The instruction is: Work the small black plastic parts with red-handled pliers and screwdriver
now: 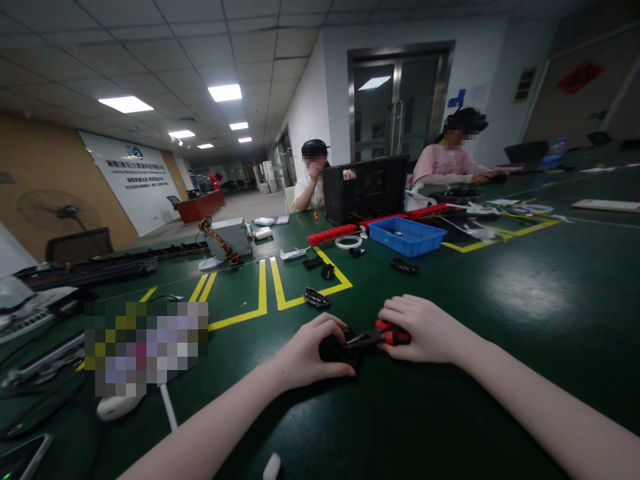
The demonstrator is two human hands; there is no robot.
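My right hand [423,330] is closed around the red-and-black handles of a pair of pliers [367,339]. The pliers' dark jaws point left and meet a small black part [334,348]. My left hand [313,350] curls its fingers and thumb around that black part, low over the green table. What kind of part it is cannot be made out, as it is dark and partly covered by the fingers. A black plastic piece [317,297] lies just beyond my left hand, and another black piece [404,266] lies beyond my right hand.
A blue tray [407,243] stands ahead, near a roll of white tape [349,242] and a red strip [333,235]. Behind them is a black computer case [365,190]. A power supply with cables [227,240] sits left. Two people sit across the green table [500,333].
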